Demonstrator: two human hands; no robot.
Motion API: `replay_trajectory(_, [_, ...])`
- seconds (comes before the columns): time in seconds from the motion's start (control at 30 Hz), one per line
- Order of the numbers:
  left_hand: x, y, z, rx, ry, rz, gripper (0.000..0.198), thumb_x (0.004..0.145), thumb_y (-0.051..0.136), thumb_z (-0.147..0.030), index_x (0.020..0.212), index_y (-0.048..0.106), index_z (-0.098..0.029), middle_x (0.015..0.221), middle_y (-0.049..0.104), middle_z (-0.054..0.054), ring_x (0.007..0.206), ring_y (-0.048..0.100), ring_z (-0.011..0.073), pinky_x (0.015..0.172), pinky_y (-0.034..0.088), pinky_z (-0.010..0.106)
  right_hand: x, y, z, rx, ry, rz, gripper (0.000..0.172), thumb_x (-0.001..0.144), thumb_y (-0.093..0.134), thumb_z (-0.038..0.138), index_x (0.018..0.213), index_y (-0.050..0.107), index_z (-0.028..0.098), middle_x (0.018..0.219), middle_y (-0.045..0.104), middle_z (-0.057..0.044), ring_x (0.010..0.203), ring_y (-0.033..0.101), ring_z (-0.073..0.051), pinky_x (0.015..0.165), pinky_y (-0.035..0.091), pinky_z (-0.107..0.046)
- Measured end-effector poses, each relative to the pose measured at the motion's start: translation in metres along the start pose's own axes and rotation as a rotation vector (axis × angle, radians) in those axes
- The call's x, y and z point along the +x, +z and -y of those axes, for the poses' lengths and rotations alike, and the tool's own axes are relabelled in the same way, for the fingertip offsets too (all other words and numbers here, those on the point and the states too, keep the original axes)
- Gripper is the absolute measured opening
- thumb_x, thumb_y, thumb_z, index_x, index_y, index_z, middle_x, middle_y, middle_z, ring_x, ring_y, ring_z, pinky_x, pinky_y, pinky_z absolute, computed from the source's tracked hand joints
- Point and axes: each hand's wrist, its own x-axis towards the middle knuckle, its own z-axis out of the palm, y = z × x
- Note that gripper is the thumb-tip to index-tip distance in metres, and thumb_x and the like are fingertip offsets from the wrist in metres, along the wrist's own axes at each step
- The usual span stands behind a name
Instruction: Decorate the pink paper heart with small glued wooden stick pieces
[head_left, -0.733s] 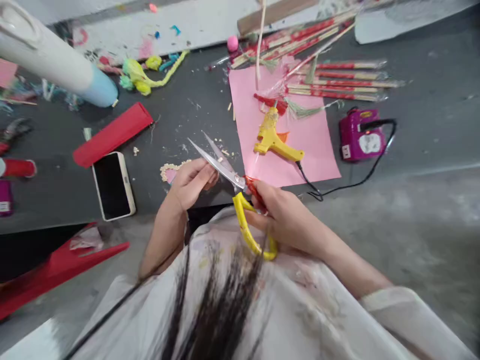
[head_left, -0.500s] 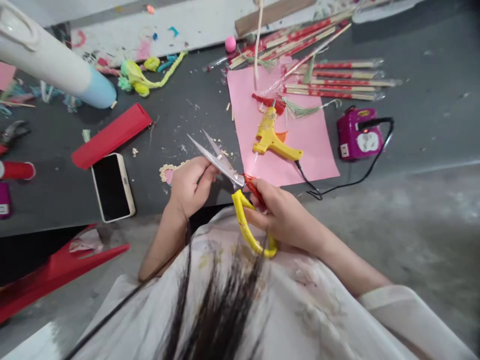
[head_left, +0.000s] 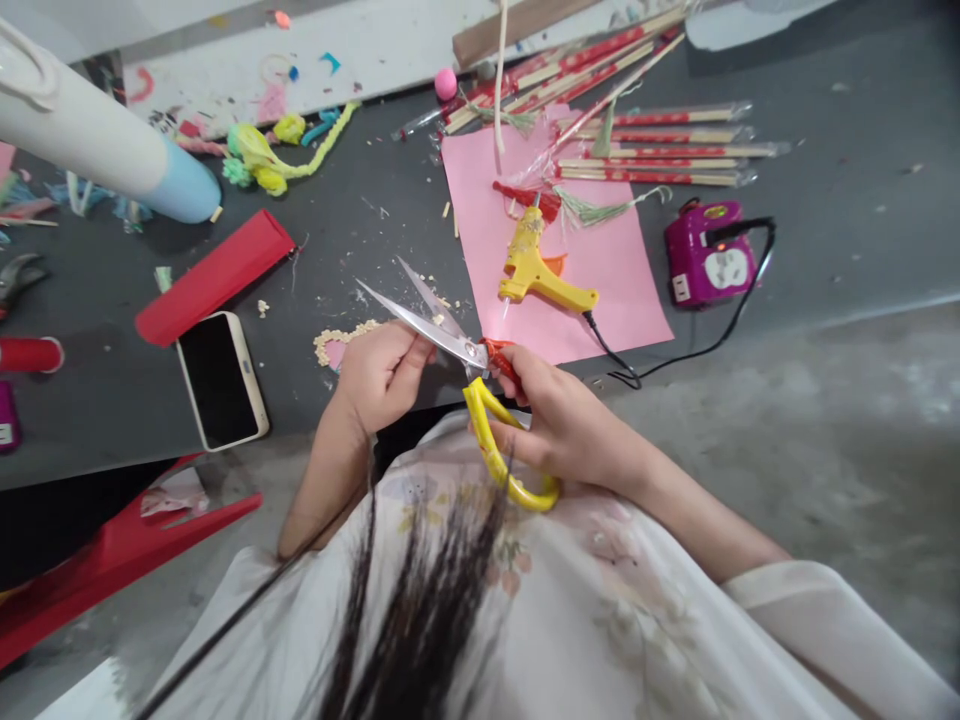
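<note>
My right hand (head_left: 562, 420) grips a pair of scissors (head_left: 450, 343) with one yellow and one orange-red handle. Their blades are parted and point up and left, over my left hand's fingertips. My left hand (head_left: 382, 375) is closed in a pinch close beneath the lower blade; whatever is between its fingers is too small or hidden to make out. Partly behind that hand, a pink piece edged with small beige bits (head_left: 328, 345) lies on the table. Small beige crumbs (head_left: 442, 300) are scattered beyond the blades.
A yellow glue gun (head_left: 536, 265) rests on pink paper (head_left: 630, 320), its cord running to a purple power box (head_left: 712, 255). Wrapped chopsticks (head_left: 660, 155) lie behind. On the left are a phone (head_left: 223, 380), a red case (head_left: 217, 275) and a white-blue bottle (head_left: 150, 150).
The scissor blades look slightly wider apart, their tips a little further left. My left hand keeps its pinch. The whole view has shifted slightly.
</note>
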Motion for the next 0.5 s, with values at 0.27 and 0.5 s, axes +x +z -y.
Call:
replay_trajectory(0.27, [0.0012,-0.0017,0.0020,-0.028,-0.010,0.025,0.044,0.100,0.039,-0.044,0.065,0.056,-0.024,0.054,0.055,0.000,0.058,0.060,0.0144,0.059,0.048,0.028,0.0014,-0.0011,0.0017,-0.035,0.039,0.019,0.028,0.086,0.057,0.043,0.085,0.040,0.022,0.090,0.056,-0.004,0.074,0.051,-0.015,0.068,0.038,-0.030])
replay_trajectory(0.5, [0.0058,-0.0039,-0.0011,-0.025,-0.012,0.046,0.044,0.099,0.036,-0.044,0.065,0.054,-0.024,0.057,0.058,0.000,0.054,0.056,0.0145,0.056,0.045,0.030,0.0012,-0.0024,0.0032,-0.043,0.054,0.029,0.029,0.085,0.057,0.044,0.083,0.038,0.022,0.083,0.055,-0.001,0.067,0.046,-0.013,0.064,0.035,-0.028])
